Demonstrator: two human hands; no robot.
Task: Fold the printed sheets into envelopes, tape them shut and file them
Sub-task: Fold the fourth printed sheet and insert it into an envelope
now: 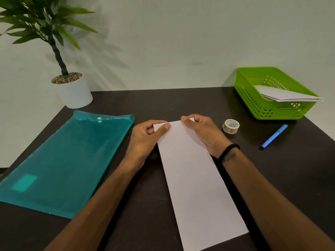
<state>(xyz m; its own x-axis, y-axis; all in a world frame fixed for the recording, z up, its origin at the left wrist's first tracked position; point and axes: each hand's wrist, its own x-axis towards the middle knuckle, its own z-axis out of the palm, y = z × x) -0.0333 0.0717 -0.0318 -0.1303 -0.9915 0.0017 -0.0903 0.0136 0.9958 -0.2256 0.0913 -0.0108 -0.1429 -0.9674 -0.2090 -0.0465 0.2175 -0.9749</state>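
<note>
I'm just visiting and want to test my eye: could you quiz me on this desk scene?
1. True or false: both hands pinch the far corners of the white sheet.
2. What lies nearest the right hand? A) blue pen B) tape roll C) potted plant
3. What sits in the green basket?

Key: 1 true: the left hand pinches one far corner, the right hand the other. 2 B. 3 folded white papers.

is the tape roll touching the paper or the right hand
Apart. The head view shows bare dark table between the tape roll and both the white sheet and the right hand, which pinches the sheet's far corner.
</note>
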